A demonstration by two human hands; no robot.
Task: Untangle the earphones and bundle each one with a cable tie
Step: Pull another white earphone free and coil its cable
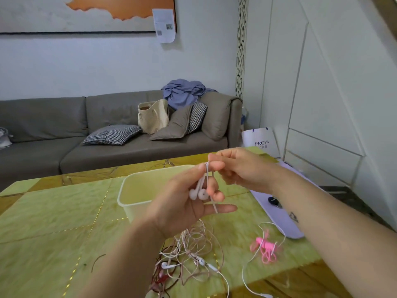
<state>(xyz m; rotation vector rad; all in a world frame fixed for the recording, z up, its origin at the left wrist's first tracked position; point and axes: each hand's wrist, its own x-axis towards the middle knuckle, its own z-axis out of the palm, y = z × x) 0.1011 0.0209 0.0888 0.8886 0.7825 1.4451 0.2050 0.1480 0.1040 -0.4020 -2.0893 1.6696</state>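
Above the table (53, 211), the white earphones (198, 193) hang clear of the tangle (189, 250) below, probably so they don't knot up. The left hand (178, 203) pinches their cord by the buds, and the right hand (240, 168) pinches it higher. Pink cable ties (265, 247) lie ready on the right.

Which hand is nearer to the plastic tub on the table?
Left. The left hand, holding the white earphones, overlaps the right end of the tub in the view. The right hand, pinching their cable, is further right, beyond the tub.
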